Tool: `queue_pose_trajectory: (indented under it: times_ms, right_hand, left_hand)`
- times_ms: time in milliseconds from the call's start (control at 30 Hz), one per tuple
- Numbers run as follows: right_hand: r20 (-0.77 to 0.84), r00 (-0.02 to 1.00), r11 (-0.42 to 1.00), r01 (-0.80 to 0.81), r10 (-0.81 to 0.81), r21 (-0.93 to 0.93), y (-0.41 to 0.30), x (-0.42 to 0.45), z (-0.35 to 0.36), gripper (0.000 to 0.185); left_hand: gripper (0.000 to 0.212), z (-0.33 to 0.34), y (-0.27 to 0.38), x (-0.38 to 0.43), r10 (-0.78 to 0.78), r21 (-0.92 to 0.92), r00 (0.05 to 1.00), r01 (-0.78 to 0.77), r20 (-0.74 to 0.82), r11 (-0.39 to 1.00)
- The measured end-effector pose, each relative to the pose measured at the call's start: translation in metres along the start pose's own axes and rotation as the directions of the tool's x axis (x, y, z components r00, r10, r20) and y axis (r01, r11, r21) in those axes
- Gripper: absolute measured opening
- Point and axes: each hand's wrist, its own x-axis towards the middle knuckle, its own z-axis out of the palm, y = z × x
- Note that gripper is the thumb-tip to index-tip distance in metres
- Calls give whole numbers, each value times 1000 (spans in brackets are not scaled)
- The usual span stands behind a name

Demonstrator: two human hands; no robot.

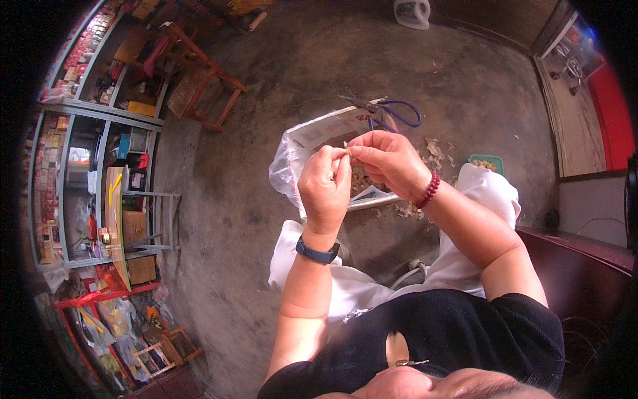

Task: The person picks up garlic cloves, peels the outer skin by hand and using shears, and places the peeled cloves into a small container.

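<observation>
My left hand (324,185), with a dark band on the wrist, is curled with thumb and forefinger pinched around a small pale piece (347,145), mostly hidden by the fingers. The fingertips of my right hand (391,159) meet it there and pinch at the same piece. Both hands are above a box lined with clear plastic (285,172), which holds brown, papery scraps (363,185). Scissors with blue handles (406,110) lie across the far rim of the box.
Dry papery skins (434,152) are scattered on the concrete floor beside the box. A green basket (498,165) of small pale round pieces stands by my right knee. A wooden chair (214,97) and laden metal shelves (112,117) are at left; a white plastic jug (412,14) stands far ahead.
</observation>
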Motion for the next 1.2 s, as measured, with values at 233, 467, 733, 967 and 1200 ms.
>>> queue_pose_trajectory:
  times_ms: [233,467,733,967,1200]
  right_hand:
    - [-22,999,999,-24,23,-42,-4,-2,3,18]
    - [161,982,995,-88,95,-45,-11,1,-8,19]
    - [284,950,991,-126,131,-39,-16,-5,-12,33]
    - [237,964,992,-124,124,-16,-18,-6,-20,37]
    - [238,961,987,-155,138,51,-17,-3,-20,25]
  left_hand:
    - [12,3,-6,1,185,85,983,-184,-11,979]
    - [9,-2,-4,3,267,80,964,-267,11,960]
    - [5,-17,-12,11,158,102,987,-153,-44,983]
    - [14,-23,-15,3,-157,-204,965,201,211,958]
    - [12,-11,-4,-3,-206,-568,955,292,212,769]
